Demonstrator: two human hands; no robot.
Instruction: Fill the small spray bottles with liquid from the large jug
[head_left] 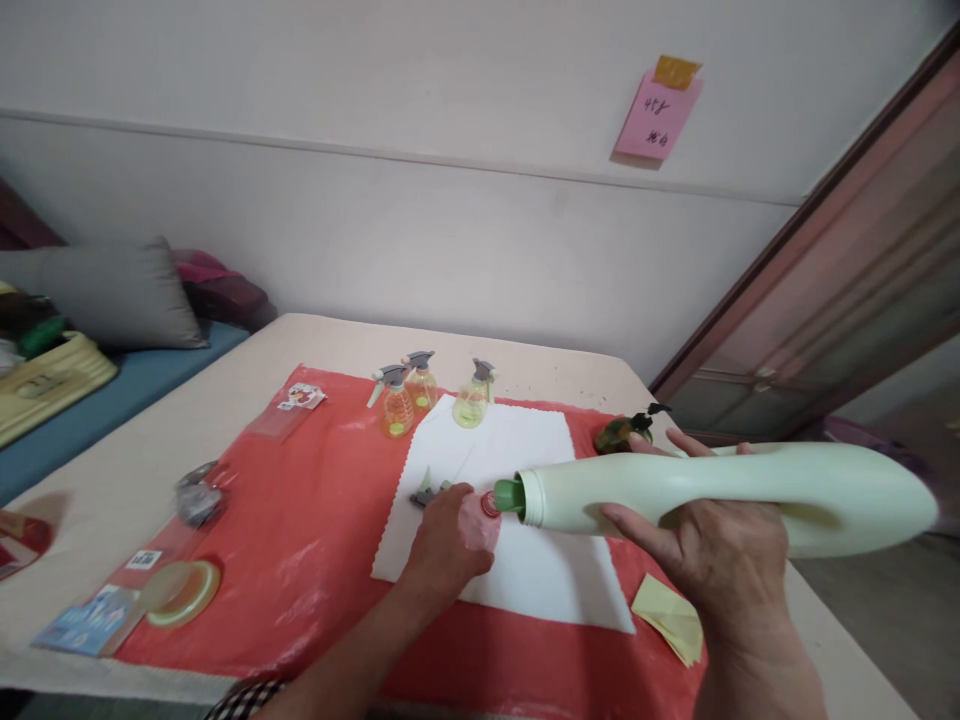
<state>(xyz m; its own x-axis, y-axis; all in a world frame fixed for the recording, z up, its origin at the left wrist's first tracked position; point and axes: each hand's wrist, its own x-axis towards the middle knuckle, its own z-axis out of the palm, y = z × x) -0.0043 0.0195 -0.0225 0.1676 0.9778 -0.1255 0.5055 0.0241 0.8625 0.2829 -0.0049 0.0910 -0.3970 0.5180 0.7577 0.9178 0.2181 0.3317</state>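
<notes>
The right hand (712, 555) grips a large pale green jug (735, 498) around its narrow waist, holding it nearly level, its green spout (509, 494) pointing toward the left hand. The left hand (444, 545) is closed around a small pink bottle (480, 520) standing on a white cloth (525, 570); the spout meets the bottle's mouth. Just beyond the left hand's fingers lies a grey spray head (426, 494). Further out on the red sheet (300, 540) stand three yellow spray bottles (420, 392). Beyond the right hand lies a dark bottle (619, 433); below it, folded yellow paper (671, 618).
</notes>
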